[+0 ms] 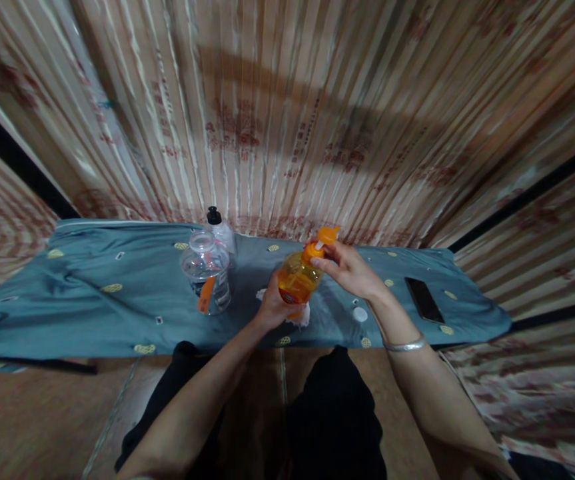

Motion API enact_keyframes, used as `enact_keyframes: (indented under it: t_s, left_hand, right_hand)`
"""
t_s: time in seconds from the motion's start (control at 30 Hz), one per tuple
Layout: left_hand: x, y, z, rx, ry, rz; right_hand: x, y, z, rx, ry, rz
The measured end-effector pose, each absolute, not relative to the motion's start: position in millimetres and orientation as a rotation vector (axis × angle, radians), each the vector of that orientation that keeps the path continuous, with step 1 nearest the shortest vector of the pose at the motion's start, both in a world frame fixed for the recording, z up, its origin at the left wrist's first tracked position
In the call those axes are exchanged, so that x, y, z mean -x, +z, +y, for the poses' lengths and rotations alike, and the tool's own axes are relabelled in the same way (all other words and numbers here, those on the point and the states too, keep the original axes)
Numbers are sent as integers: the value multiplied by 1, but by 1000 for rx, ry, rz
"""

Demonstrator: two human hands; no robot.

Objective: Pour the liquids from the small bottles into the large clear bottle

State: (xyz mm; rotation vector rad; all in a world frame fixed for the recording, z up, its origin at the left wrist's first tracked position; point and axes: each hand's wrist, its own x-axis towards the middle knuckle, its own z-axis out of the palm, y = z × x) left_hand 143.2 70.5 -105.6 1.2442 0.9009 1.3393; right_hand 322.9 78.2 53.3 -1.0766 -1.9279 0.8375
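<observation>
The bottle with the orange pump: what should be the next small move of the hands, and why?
Probably the right hand should turn the orange collar a little while the left hand holds the bottle steady. The right thumb and fingers are at the collar, the left hand supports the lower body, and the clear bottle to its left stands uncapped.

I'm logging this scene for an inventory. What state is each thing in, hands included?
Orange pump bottle: tilted, pump top on.
Left hand: closed around the orange pump bottle.
Right hand: gripping near the orange pump bottle's neck.
Clear bottle: upright, uncapped.
Black-topped bottle: upright, top on.
White disc: lying on the cloth.
Phone: lying flat, screen dark.
Cloth: spread out, creased.
</observation>
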Motion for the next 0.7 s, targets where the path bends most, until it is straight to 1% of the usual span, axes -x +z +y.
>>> enact_keyframes:
  t_s: [0.23,0.57,0.7]
  left_hand:
    - [-143,-107,70,-1271,1348,930]
    - [-145,-108,70,-1248,1355,894]
    - [-145,-111,71,-1293,1356,916]
  right_hand:
    - [-326,57,80,1075,830,-1983]
    - [-326,64,75,1229,417,-2147]
    - [-324,66,74,1264,367,-2185]
